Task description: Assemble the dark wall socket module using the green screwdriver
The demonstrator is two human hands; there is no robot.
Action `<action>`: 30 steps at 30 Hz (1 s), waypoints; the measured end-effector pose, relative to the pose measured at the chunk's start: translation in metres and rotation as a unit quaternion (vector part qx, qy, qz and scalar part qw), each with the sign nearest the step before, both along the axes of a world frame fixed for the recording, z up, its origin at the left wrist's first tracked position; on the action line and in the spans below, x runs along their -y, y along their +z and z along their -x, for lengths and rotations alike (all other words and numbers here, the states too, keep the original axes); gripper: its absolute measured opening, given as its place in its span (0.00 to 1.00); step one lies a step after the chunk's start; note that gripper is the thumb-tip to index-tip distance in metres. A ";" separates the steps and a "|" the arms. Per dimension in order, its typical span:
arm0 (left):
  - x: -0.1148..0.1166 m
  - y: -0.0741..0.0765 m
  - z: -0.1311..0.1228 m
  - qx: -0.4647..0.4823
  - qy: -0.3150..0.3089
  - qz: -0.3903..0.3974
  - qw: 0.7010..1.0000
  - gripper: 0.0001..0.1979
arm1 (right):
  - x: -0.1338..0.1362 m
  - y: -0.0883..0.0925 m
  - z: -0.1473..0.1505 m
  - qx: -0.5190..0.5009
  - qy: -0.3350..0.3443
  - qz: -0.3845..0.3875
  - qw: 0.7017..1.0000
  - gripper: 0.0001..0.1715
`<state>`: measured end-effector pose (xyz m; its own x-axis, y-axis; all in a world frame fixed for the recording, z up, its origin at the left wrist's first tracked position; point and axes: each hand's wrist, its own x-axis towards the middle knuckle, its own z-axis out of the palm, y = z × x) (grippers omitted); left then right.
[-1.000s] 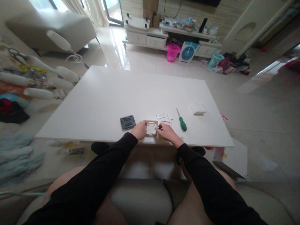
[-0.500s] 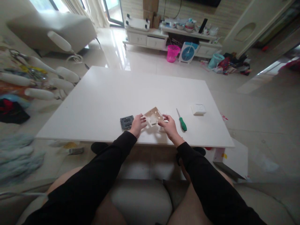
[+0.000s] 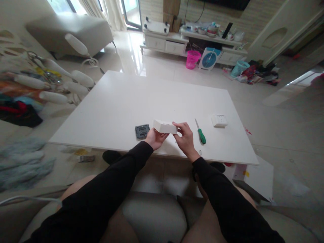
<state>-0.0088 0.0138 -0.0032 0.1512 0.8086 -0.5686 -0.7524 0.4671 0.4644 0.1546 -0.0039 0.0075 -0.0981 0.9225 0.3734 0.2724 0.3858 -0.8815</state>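
Note:
A white socket mounting box is held up above the near edge of the table, its side wall turned toward me. My right hand grips its right end between thumb and fingers. Under its left end, my left hand has its fingers curled against the box. Just left of that hand lies a dark grey square plate with moulded openings. To the right rests a screwdriver with a green handle, its tip pointing away. Farther right sits a white wall socket on its box.
The white table spans the middle. A small clear piece lies near its front edge. White curled metalwork stands close by the left side. Beyond are a pink basket and a blue fan on the floor.
The box has been tipped over, so its hollow inside no longer shows. My left hand has gone from beside it, fingers spread, to underneath. The view has shifted slightly.

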 end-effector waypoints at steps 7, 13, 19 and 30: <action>-0.003 -0.015 -0.001 -0.081 -0.052 0.020 0.995 0.24 | -0.013 -0.012 -0.005 -0.053 -0.127 0.072 0.988 0.24; -0.008 -0.035 0.012 -0.355 -0.217 -0.092 0.905 0.09 | -0.027 -0.042 -0.017 -0.072 -0.220 0.216 0.949 0.31; -0.003 -0.042 0.027 -0.651 -0.322 -0.195 0.659 0.09 | -0.027 -0.054 -0.019 -0.055 -0.222 0.242 0.943 0.32; -0.003 -0.041 0.043 -0.783 -0.379 -0.271 0.411 0.17 | -0.022 -0.062 -0.014 -0.063 -0.174 0.275 0.944 0.30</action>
<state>-0.0523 0.0165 -0.0447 0.2689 0.9386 -0.2161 0.9349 -0.2004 0.2928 0.1684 0.0181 -0.0548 0.2591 0.9484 -0.1827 0.1781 -0.2328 -0.9561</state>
